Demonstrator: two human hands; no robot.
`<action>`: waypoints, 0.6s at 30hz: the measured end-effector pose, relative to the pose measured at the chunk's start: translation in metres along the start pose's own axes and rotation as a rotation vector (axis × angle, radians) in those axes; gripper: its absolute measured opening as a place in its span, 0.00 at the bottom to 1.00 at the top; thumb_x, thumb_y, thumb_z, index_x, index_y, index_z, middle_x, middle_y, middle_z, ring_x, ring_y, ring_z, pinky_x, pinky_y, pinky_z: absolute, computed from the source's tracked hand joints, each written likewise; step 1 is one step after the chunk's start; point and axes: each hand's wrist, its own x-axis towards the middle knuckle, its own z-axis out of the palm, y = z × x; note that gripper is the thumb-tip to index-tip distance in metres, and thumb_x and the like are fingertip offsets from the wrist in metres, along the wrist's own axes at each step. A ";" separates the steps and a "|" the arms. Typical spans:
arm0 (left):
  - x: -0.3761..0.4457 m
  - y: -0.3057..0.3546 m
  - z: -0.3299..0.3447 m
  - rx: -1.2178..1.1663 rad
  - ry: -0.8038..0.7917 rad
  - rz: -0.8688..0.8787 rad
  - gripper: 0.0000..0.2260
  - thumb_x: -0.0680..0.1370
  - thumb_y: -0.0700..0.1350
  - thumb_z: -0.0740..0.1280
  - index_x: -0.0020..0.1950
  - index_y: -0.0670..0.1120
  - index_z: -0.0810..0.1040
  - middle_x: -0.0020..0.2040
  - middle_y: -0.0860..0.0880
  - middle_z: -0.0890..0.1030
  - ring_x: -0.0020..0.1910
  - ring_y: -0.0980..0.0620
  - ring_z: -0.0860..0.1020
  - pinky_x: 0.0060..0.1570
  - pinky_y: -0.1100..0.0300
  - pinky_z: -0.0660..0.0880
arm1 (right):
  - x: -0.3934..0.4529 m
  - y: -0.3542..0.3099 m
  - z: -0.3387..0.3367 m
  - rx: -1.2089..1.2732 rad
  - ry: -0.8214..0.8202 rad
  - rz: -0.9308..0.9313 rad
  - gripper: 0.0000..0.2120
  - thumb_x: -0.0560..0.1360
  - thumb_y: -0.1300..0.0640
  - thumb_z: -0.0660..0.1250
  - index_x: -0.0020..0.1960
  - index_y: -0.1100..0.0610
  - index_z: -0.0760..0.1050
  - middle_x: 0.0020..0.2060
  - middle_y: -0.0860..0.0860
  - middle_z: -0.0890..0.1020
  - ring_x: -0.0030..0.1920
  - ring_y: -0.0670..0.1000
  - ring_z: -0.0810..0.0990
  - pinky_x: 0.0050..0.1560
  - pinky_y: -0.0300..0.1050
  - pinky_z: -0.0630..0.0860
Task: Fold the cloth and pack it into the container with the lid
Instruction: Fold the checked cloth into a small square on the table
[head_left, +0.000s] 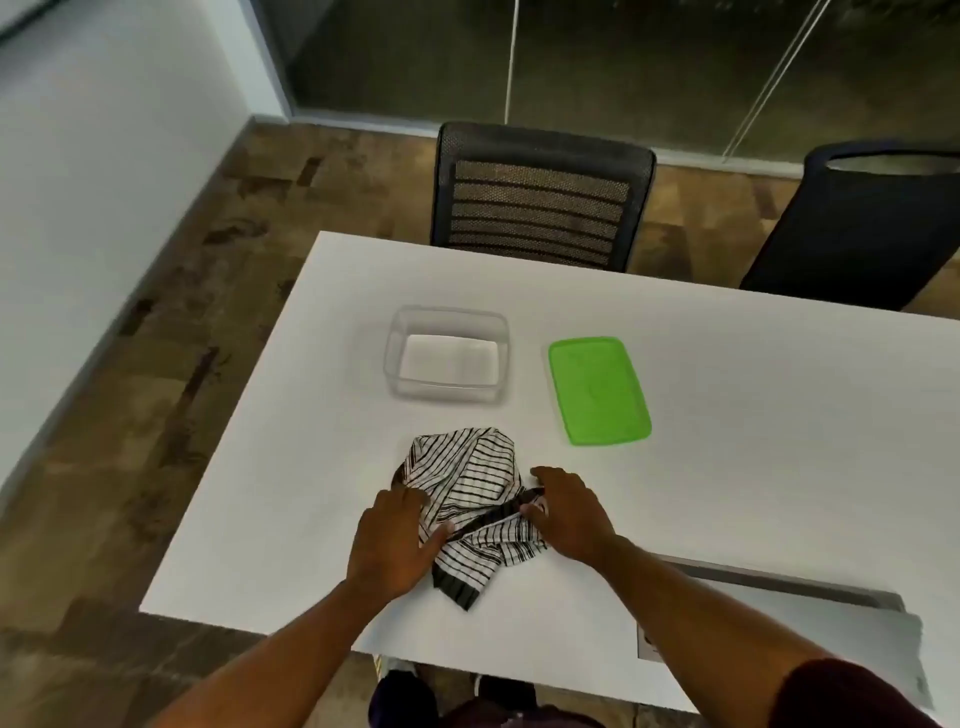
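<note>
A white cloth with black stripes (467, 483) lies crumpled on the white table (727, 415), near its front edge. My left hand (395, 540) rests on the cloth's left side, fingers pinching the fabric. My right hand (569, 512) grips the cloth's right edge at a dark border strip. Beyond the cloth stands a clear rectangular plastic container (447, 358), open and empty. Its green lid (597, 389) lies flat on the table to the right of it.
Two dark office chairs stand at the table's far side, one mesh-backed (540, 197) and one at the right (857, 218). A grey cable hatch (779, 587) is set in the table by my right forearm. Patterned floor lies to the left.
</note>
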 end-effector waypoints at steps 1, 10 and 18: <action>-0.004 0.002 0.002 -0.002 -0.029 -0.005 0.22 0.74 0.69 0.61 0.56 0.53 0.75 0.53 0.55 0.77 0.52 0.52 0.76 0.49 0.56 0.76 | -0.001 0.004 0.000 0.007 -0.012 -0.001 0.29 0.79 0.44 0.65 0.77 0.53 0.64 0.70 0.51 0.73 0.70 0.55 0.72 0.68 0.50 0.69; -0.009 0.005 0.004 -0.079 -0.237 -0.153 0.07 0.76 0.54 0.65 0.49 0.53 0.78 0.47 0.55 0.81 0.47 0.54 0.79 0.48 0.56 0.78 | 0.000 0.023 -0.003 0.053 -0.102 0.146 0.17 0.78 0.54 0.67 0.66 0.54 0.77 0.61 0.54 0.81 0.64 0.56 0.78 0.62 0.46 0.72; 0.012 -0.010 -0.019 -0.313 -0.176 -0.235 0.03 0.78 0.43 0.67 0.44 0.49 0.77 0.42 0.47 0.83 0.41 0.46 0.81 0.43 0.53 0.79 | 0.008 0.021 -0.025 0.511 -0.025 0.306 0.10 0.74 0.54 0.73 0.36 0.52 0.76 0.32 0.48 0.78 0.38 0.51 0.77 0.43 0.46 0.72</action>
